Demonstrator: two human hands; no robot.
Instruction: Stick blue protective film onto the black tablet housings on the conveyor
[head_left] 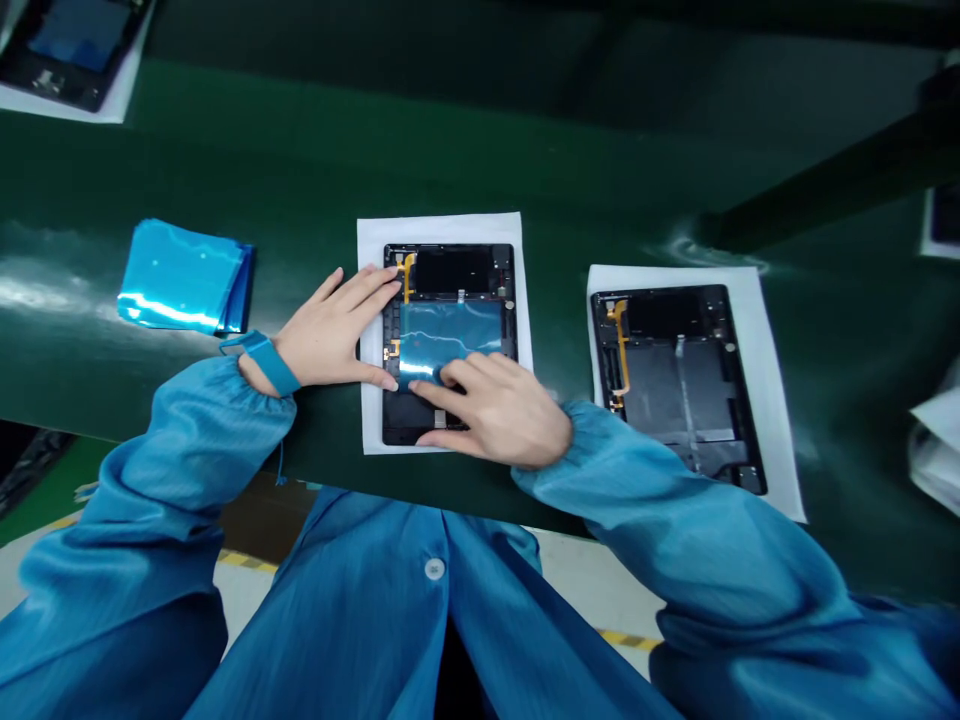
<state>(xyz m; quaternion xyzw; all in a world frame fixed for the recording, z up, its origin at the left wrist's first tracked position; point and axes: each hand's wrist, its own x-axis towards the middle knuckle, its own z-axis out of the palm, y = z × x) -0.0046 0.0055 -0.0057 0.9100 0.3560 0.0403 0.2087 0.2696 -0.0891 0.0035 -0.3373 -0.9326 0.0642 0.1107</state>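
An open tablet housing [450, 407] lies on a white sheet [439, 232] in the middle of the bench, its inner parts and orange flex cable showing. A shiny blue film [450, 325] covers its central area, with wavy creases in it. My left hand [337, 335] lies on the housing's left side, fingers spread, fingertips at the upper left edge and thumb lower down. Over the lower right of the film is my right hand [499, 405], its index fingertip touching the film's lower left edge. That hand's thumb reaches across the housing's lower part, and its other fingers are bent.
A stack of blue films [184, 275] lies to the left. Another open tablet housing [660, 380], without blue film, rests on a white sheet at the right. At the top left is a housing with blue film [79, 35]. The green bench [300, 160] ends in front of my body.
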